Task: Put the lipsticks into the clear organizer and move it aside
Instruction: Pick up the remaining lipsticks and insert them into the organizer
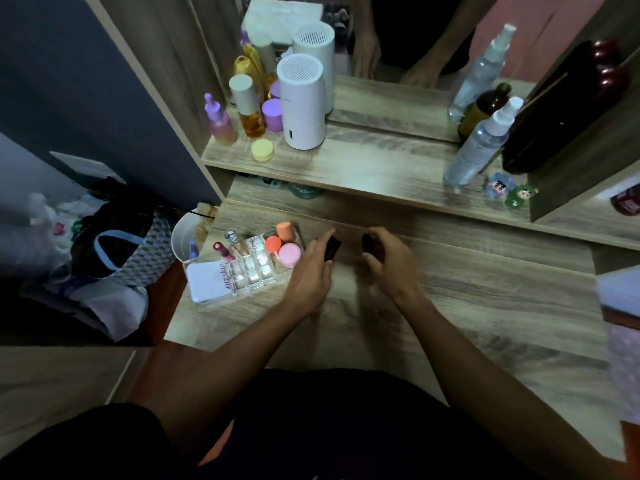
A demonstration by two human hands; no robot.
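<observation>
Left hand (313, 268) grips black lipstick (331, 248); right hand (389, 259) grips another (367, 243). Light, stiff, probably slick: pinch mid-barrel. Organizer (258, 268) left, rigid.

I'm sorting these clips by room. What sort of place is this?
Probably a bedroom vanity or dressing table: a mirror at the back, skincare bottles on the wooden shelf, and a clear organizer with makeup.
</observation>
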